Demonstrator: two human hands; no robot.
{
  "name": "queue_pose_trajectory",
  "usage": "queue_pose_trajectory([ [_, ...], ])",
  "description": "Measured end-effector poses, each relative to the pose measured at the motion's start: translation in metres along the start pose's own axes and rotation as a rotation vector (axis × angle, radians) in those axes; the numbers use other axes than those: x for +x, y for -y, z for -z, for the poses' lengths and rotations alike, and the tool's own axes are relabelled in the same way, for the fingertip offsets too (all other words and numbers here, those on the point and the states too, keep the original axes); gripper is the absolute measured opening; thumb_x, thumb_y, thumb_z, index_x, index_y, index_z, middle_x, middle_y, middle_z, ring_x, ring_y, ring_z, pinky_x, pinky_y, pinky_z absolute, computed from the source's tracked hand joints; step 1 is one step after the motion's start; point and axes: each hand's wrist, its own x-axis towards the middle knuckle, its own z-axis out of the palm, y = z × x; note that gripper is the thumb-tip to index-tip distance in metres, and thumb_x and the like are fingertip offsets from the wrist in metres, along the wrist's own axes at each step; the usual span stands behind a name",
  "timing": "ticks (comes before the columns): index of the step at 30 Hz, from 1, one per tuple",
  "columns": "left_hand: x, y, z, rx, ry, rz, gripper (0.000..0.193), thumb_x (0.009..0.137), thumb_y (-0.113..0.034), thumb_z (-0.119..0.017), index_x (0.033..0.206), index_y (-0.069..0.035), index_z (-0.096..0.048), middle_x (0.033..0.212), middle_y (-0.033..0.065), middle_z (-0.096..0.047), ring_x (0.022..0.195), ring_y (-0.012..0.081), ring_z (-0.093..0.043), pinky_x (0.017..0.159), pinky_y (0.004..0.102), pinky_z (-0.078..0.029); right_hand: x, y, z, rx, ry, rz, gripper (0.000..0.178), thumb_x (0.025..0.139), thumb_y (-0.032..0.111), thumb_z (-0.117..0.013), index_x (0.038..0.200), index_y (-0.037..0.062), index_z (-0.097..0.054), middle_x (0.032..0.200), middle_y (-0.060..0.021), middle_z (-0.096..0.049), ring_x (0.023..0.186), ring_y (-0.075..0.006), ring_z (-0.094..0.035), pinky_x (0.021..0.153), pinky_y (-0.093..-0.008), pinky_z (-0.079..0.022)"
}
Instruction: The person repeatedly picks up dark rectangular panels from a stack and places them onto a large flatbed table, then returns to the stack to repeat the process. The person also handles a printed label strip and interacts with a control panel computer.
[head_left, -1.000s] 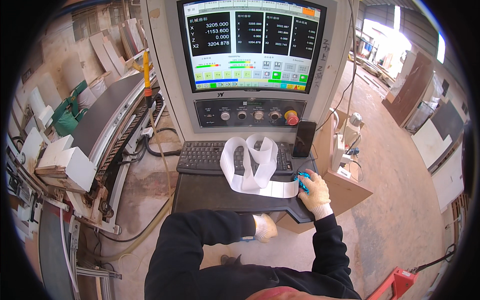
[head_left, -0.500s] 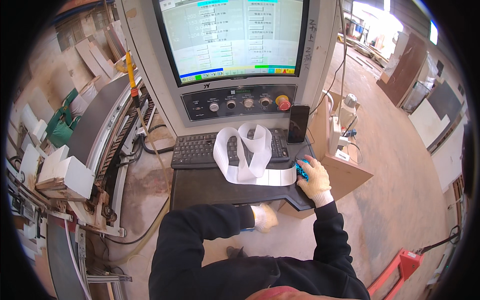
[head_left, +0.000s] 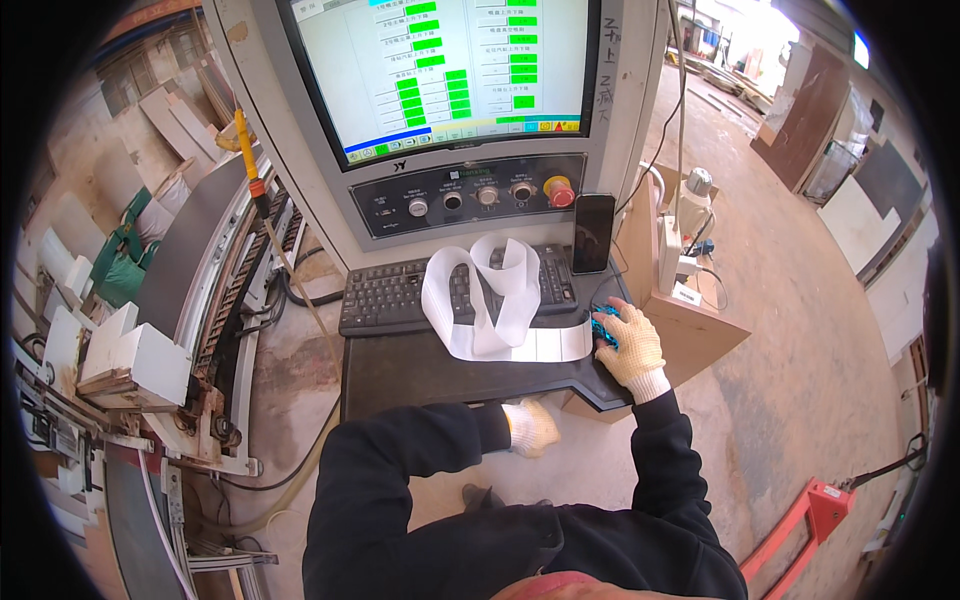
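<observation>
My right hand [head_left: 634, 352], in a cream knitted glove, rests closed over a blue-and-black computer mouse [head_left: 604, 325] at the right end of the black shelf [head_left: 440, 378]. My left hand [head_left: 532, 428], gloved alike, hangs just below the shelf's front edge with its fingers curled; their inside is hidden. A looped strip of white labels [head_left: 500, 345] lies over the black keyboard [head_left: 385, 300], its flat end reaching to the mouse. Behind the mouse a dark phone [head_left: 594, 234] leans upright. Above stands a screen [head_left: 450, 75] with rows of green boxes.
Under the screen, a control panel [head_left: 470, 196] carries several knobs and a red emergency button [head_left: 559, 192]. A wooden box [head_left: 690, 335] stands right of the shelf, with a white power strip [head_left: 672, 262] on it. Machinery [head_left: 190, 390] fills the left; a red pallet jack [head_left: 810, 520] stands lower right.
Many boxes on the screen have turned from pale to green. The view has shifted slightly. My right hand stays on the mouse, and my left hand stays below the shelf edge.
</observation>
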Motion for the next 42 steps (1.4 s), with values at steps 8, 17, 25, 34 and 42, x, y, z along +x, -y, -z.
queue_pose_trajectory([
  [8,0.005,0.0,-0.008,0.027,-0.018,0.013,0.028,0.081,-0.024,-0.062,0.097,-0.003,-0.071,0.09,0.02,-0.073,0.085,0.0405,-0.072,0.069,0.0545,-0.056,0.001,-0.001,-0.002,0.008,-0.019,0.01,0.047,0.07,0.015,-0.076,0.117,0.0161,-0.073,0.136,-0.0109,-0.061,0.119,-0.0355,-0.06,0.099,-0.0457,-0.05],
  [17,0.0,-0.008,0.005,0.046,0.014,0.04,0.032,0.078,-0.019,-0.063,0.098,0.001,-0.078,0.093,0.0219,-0.075,0.089,0.0396,-0.073,0.07,0.0556,-0.055,0.001,-0.001,-0.009,0.006,0.005,-0.014,0.047,0.07,0.013,-0.075,0.117,0.0134,-0.072,0.137,-0.0129,-0.061,0.123,-0.0363,-0.058,0.101,-0.0473,-0.049],
  [25,-0.001,-0.005,0.005,0.025,-0.016,-0.032,0.032,0.076,-0.018,-0.065,0.097,0.004,-0.076,0.093,0.0258,-0.074,0.088,0.0431,-0.072,0.069,0.0566,-0.054,0.0,0.0,-0.01,0.005,-0.011,0.023,0.047,0.069,0.007,-0.076,0.115,0.009,-0.072,0.133,-0.0138,-0.063,0.116,-0.036,-0.061,0.098,-0.0442,-0.051],
  [34,0.003,-0.004,0.0,0.059,-0.016,-0.033,0.03,0.077,-0.017,-0.064,0.094,0.003,-0.077,0.09,0.0253,-0.074,0.087,0.0422,-0.072,0.07,0.0557,-0.054,0.001,0.003,-0.01,0.01,-0.017,0.02,0.046,0.07,0.007,-0.075,0.116,0.0085,-0.072,0.131,-0.0143,-0.063,0.116,-0.0358,-0.061,0.098,-0.0439,-0.051],
  [42,0.002,-0.007,0.002,0.079,0.02,-0.01,0.029,0.077,-0.017,-0.064,0.093,0.003,-0.077,0.089,0.0244,-0.074,0.086,0.0413,-0.072,0.068,0.0559,-0.053,0.0,0.004,-0.009,-0.007,-0.01,0.019,0.047,0.07,0.005,-0.074,0.117,0.0076,-0.071,0.132,-0.0153,-0.063,0.116,-0.0366,-0.061,0.098,-0.044,-0.051],
])
